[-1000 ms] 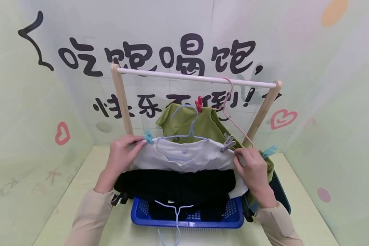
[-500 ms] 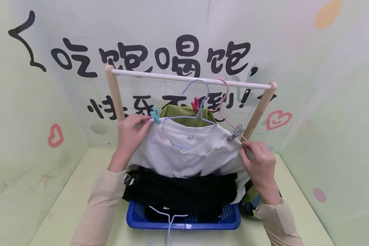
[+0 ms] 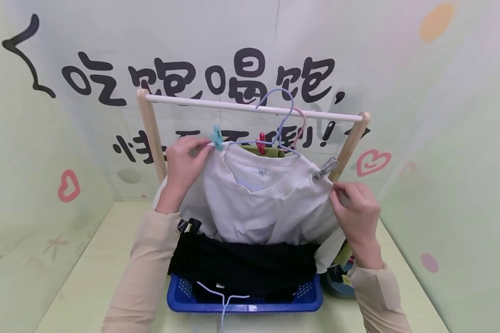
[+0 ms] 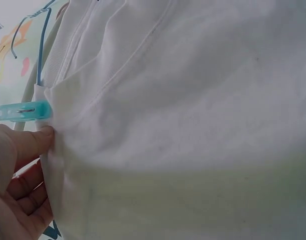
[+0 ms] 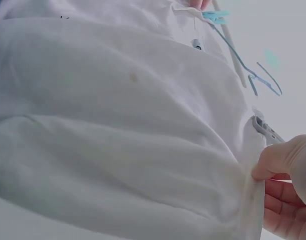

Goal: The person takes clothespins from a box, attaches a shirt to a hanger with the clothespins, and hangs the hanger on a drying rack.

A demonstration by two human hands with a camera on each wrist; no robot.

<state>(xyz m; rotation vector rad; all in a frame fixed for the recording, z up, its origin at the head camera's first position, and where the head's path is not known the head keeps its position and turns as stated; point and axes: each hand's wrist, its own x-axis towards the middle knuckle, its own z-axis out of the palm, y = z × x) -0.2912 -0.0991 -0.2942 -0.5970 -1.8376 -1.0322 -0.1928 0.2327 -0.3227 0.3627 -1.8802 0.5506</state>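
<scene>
Shirt (image 3: 250,208), white with a V-shaped neckline, hangs spread in front of the person at the centre of the head view, on a thin blue hanger (image 3: 292,102). The left hand (image 3: 184,159) pinches one shoulder just outside a turquoise peg (image 3: 217,138); the right hand (image 3: 357,208) pinches the other, just outside a grey peg (image 3: 326,168). The hanger's hook overlaps a white rail (image 3: 200,103); whether it rests on it, I cannot tell. Green cloth (image 3: 275,151) with a red peg (image 3: 261,144) shows behind. Below, a black garment (image 3: 241,263) lies in a blue basket (image 3: 208,307). The shirt looks light and limp, likely to sag wherever nothing carries it.

In the left wrist view, the thumb lies on the front of the cloth beside the turquoise peg, fingers behind the edge. The fabric looks smooth and unlikely to be harmed by gripping; a pinch through cloth and hanger together should keep it from sliding. Whether the hanger's arm lies inside this pinch is hidden.

In the right wrist view, the other thumb presses the shoulder edge beside the grey peg, fingers behind. Soft folds run across the front. The shoulders seem the best places to hold.
</scene>
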